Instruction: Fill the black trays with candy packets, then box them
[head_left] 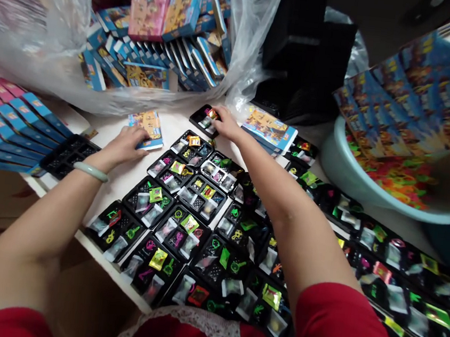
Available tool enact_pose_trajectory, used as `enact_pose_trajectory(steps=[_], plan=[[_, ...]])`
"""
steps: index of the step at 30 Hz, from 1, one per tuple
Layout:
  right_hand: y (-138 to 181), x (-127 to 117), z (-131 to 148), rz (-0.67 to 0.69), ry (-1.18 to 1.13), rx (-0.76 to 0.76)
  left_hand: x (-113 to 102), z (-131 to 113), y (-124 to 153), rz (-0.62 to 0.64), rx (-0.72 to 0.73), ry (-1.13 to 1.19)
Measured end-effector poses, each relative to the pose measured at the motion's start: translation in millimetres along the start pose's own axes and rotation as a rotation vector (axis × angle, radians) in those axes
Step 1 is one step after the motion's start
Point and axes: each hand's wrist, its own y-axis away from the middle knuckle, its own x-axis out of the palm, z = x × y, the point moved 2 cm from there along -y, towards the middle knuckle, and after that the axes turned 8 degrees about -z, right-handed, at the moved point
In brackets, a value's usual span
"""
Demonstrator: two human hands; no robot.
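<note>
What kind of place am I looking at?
Probably a packing workshop: filled black trays cover much of the table, printed boxes lie heaped in clear plastic, and a light-blue tub holds small bright pieces.

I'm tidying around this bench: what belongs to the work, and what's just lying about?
Likely the job: box at the left hand, tray at the right hand, filled trays, tub of coloured pieces.
Apparently not: worn bangle, dark object behind (unclear what).
</note>
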Motion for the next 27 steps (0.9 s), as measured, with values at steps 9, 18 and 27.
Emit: enact_pose_trajectory(steps=[9, 18, 27], plan=[[13.4, -7.2, 16.2, -0.069, 0.095, -0.083, 2.7, -10.5, 3.8, -0.065, 0.060, 0.055], [20.5, -0.9, 11.8, -0.150, 0.086, -0.071, 3.7, -6.2, 2.6, -0.025, 0.077, 0.049], [22.9, 1.4, 41.5, -0.077, 0.354, -0.145, 6.0, -3.4, 0.0, -0.050, 0.095, 0.035]])
